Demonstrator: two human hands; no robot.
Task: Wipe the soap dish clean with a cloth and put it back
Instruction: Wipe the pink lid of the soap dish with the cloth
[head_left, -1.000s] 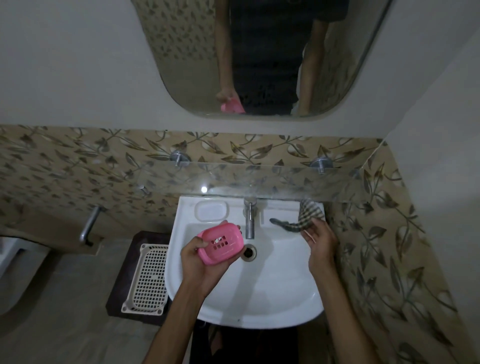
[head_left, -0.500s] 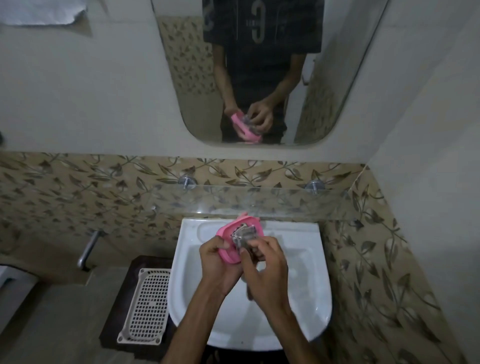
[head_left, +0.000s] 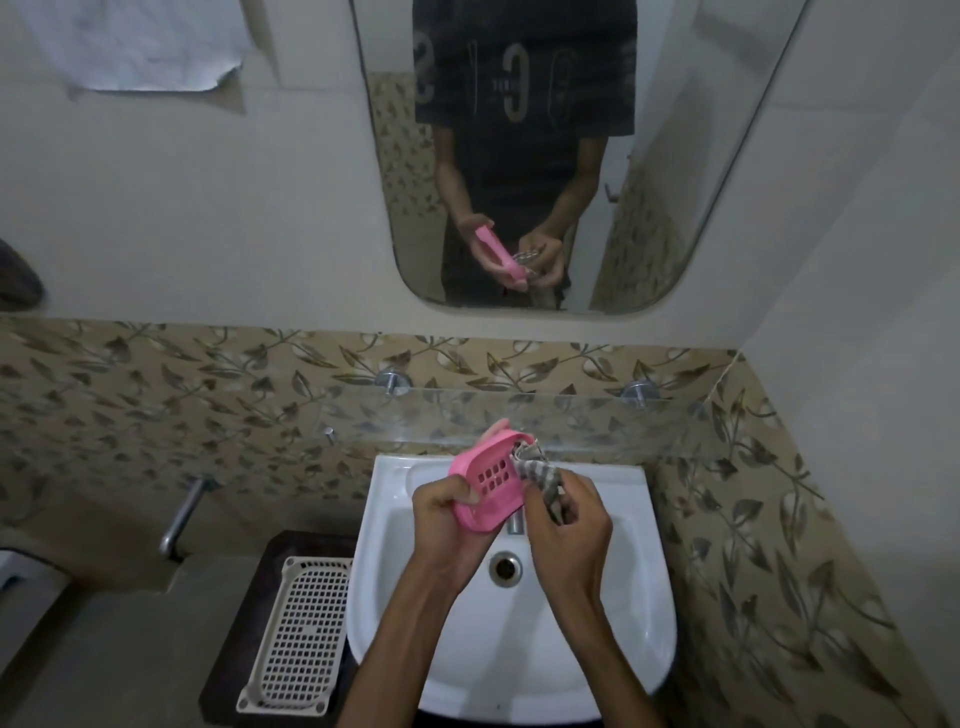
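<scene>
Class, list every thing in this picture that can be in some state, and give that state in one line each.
soap dish: lifted over the sink, tilted, held in the left hand
cloth: bunched, pressed against the dish's edge
left hand: grips the soap dish
right hand: grips the cloth
sink: basin bare, drain open
tap: no water seen running
white basket: lies on the dark stand beside the sink, nothing in it

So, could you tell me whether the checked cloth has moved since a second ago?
Yes. The checked grey cloth left the white basin's back right rim; the right hand now presses it against the pink plastic soap dish.
</scene>
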